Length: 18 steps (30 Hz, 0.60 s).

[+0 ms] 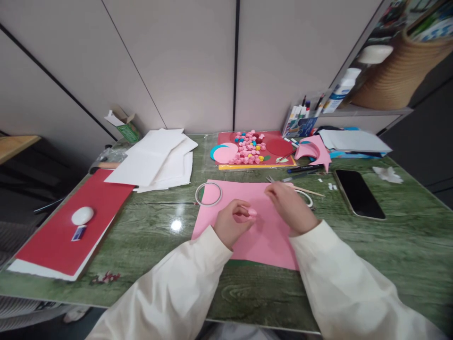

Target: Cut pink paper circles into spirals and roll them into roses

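My left hand (231, 221) pinches a small pink paper flower (252, 212) between thumb and fingertips, over a sheet of pink paper (262, 250). My right hand (292, 208) is above the sheet's right part, its fingertips pressed together; whatever they may hold is too small to make out. Behind that hand, scissor tips (271, 179) show in part. A thin wooden stick (311, 191) and a white ring (308, 198) emerge beside it. An embroidery-hoop-like ring (208, 194) overlaps the sheet's far left corner.
Many small pink, blue and yellow pieces (249, 150) lie on a red sheet at the back. White papers (148, 156) and a red sheet (71, 236) with a white round object (82, 216) are leftward. A phone (359, 193), pink scrap (320, 150) and pen pack (302, 118) stand rightward.
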Each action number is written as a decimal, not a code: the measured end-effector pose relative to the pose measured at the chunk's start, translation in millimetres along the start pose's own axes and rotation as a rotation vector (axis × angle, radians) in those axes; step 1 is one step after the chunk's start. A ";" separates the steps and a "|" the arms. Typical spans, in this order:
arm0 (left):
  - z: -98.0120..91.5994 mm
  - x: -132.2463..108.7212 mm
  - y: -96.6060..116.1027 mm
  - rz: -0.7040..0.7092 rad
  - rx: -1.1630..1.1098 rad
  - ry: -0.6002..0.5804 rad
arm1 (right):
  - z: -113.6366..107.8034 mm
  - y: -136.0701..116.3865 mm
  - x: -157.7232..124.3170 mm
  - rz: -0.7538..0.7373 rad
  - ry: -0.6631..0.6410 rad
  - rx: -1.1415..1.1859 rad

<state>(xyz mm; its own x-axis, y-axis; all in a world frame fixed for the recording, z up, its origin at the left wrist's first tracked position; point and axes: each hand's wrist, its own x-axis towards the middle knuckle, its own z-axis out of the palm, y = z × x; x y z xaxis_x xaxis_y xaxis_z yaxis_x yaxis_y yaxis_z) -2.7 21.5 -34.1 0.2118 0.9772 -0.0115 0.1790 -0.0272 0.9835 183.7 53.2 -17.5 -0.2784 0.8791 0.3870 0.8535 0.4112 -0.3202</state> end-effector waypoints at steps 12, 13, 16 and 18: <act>-0.4 1.0 -1.6 0.004 0.023 0.010 | -28.5 163.4 -34.9 0.512 0.277 -0.343; -0.5 1.1 -1.4 0.002 0.020 0.012 | -27.4 166.3 -37.5 0.513 0.258 -0.353; -1.0 1.2 0.4 -0.005 0.010 0.023 | -25.3 170.5 -41.9 0.510 0.221 -0.378; -1.3 0.5 2.8 -0.006 -0.004 0.031 | -26.6 168.8 -40.6 0.521 0.228 -0.401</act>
<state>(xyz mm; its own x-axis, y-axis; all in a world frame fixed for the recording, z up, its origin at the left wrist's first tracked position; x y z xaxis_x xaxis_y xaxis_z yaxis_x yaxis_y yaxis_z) -3.3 22.2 -31.1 0.1807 0.9835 -0.0121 0.1766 -0.0203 0.9841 350.8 80.5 -64.3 0.2734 0.8469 0.4561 0.9599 -0.2097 -0.1860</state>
